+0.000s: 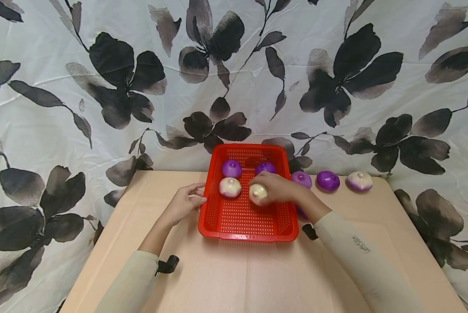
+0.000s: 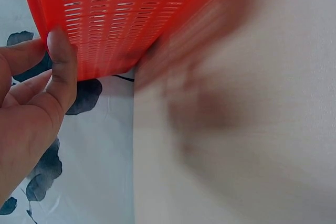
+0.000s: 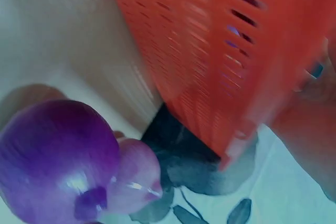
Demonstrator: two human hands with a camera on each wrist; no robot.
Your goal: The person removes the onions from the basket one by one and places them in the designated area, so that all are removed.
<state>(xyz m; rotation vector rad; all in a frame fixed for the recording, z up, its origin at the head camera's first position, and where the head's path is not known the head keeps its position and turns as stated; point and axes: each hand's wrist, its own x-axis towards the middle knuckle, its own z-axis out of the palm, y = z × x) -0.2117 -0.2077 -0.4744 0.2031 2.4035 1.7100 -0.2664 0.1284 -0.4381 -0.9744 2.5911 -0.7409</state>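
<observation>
A red plastic basket (image 1: 247, 234) with slotted walls stands on the table. My left hand (image 1: 184, 202) pinches its left rim; the left wrist view shows the thumb (image 2: 62, 51) against the wall. Inside the basket, my right hand (image 1: 275, 188) holds a pale onion (image 1: 258, 194), partly covered by the fingers. Another pale onion with purple edges (image 1: 230, 187) lies to its left. Behind them are a purple onion (image 1: 232, 168) and a second purple onion (image 1: 265, 167), the latter partly behind my right hand. In the right wrist view, that hand shows only in part beyond the basket wall.
Right of the basket, a light purple onion (image 1: 301, 178), a dark purple onion (image 1: 328, 181) and a white-purple onion (image 1: 359, 181) line the table's back edge. Another purple onion (image 1: 301, 213) is mostly hidden under my right forearm. Floral cloth (image 1: 257, 95) hangs behind the table (image 1: 218, 278).
</observation>
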